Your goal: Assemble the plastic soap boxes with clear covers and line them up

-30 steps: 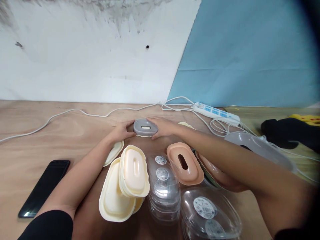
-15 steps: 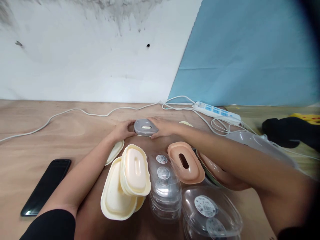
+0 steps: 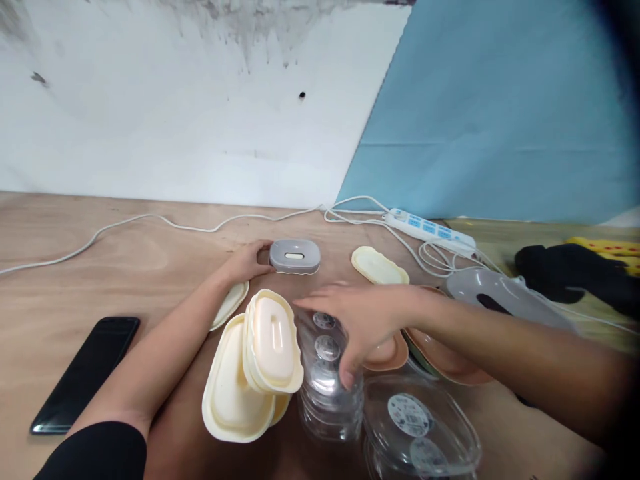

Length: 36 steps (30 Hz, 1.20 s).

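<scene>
My left hand (image 3: 250,261) grips the left end of a small grey plastic box (image 3: 300,255), its thumb and fingers bent around that end. The box has a slot in its top and a thin cream edge below. Over a stack of clear plastic covers (image 3: 333,407) my right hand (image 3: 357,317) is raised, fingers spread, holding nothing. It partly hides an orange slotted cover (image 3: 387,353). Cream plastic trays (image 3: 235,393) are piled left of the clear stack, one small ribbed piece (image 3: 275,340) on top.
More clear covers (image 3: 445,427) stand at front right. A cream piece (image 3: 377,267) lies beyond my right hand, another (image 3: 230,303) beside my left forearm. A phone (image 3: 85,377) lies left. A large grey slotted cover (image 3: 520,303), cable and power strip (image 3: 430,230) are at right.
My right hand has left the grey box and moved back toward me, over the clear stack, with its fingers opening. My left hand has stayed at the box.
</scene>
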{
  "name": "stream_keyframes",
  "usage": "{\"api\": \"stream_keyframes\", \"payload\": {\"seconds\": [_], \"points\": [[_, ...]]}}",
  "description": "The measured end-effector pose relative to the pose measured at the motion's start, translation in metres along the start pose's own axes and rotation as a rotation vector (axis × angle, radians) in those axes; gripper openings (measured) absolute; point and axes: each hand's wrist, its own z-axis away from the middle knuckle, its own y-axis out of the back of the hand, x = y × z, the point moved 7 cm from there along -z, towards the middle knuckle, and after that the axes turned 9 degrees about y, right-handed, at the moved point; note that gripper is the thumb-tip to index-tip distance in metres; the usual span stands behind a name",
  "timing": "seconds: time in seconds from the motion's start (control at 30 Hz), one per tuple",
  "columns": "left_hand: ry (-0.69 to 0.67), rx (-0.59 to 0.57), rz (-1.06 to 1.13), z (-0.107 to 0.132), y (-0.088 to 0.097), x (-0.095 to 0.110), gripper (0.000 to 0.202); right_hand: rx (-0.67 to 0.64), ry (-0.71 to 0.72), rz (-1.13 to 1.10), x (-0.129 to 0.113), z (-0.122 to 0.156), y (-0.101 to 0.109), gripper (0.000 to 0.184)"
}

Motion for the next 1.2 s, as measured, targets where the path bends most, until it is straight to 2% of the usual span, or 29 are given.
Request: {"api": "stream_keyframes", "payload": {"seconds": [0.1,0.2,0.37,0.47,0.53,0.6,0.67,0.73,0.83,0.9,1.03,1.1,1.2], "points": [[-0.02,-0.024,-0.067,0.001,-0.003,0.003,0.071,0.002,0.008,-0.008,0.001,0.007,-0.013,0.123],[-0.024,-0.018,-0.081,0.001,-0.003,0.003,0.072,0.041,0.018,-0.06,0.003,0.007,-0.013,0.125],[-0.023,-0.024,-0.102,0.001,-0.003,0.002,0.071,-0.02,0.014,-0.181,0.007,0.009,-0.007,0.124],[-0.02,-0.017,-0.112,0.001,-0.003,0.002,0.071,0.05,0.013,-0.401,0.016,0.019,0.001,0.101],[-0.025,-0.015,-0.126,0.001,-0.003,0.003,0.071,0.151,0.023,-0.527,0.024,0.027,0.01,0.074],[-0.031,-0.013,-0.145,0.001,-0.003,0.003,0.071,0.269,0.039,-0.572,0.032,0.034,0.022,0.057],[-0.031,-0.014,-0.169,0.0,-0.004,0.004,0.07,0.405,0.039,-0.505,0.04,0.04,0.038,0.05],[-0.01,-0.006,-0.198,0.001,-0.003,0.004,0.077,0.556,0.005,-0.303,0.047,0.043,0.057,0.044],[0.018,0.057,-0.21,0.004,0.003,0.006,0.109,0.711,-0.014,0.101,0.049,0.037,0.082,0.043],[-0.016,0.101,-0.126,0.007,0.009,0.012,0.119,0.711,0.071,0.282,0.044,0.023,0.089,0.048],[-0.158,0.066,0.242,0.01,0.013,0.025,0.096,0.614,0.278,0.405,0.033,-0.006,0.086,0.058],[-0.186,0.058,0.416,0.008,0.014,0.025,0.095,0.587,0.286,0.411,0.035,-0.014,0.083,0.06],[-0.13,0.071,0.593,0.002,0.013,0.016,0.096,0.586,0.245,0.398,0.047,-0.019,0.078,0.06]]}}
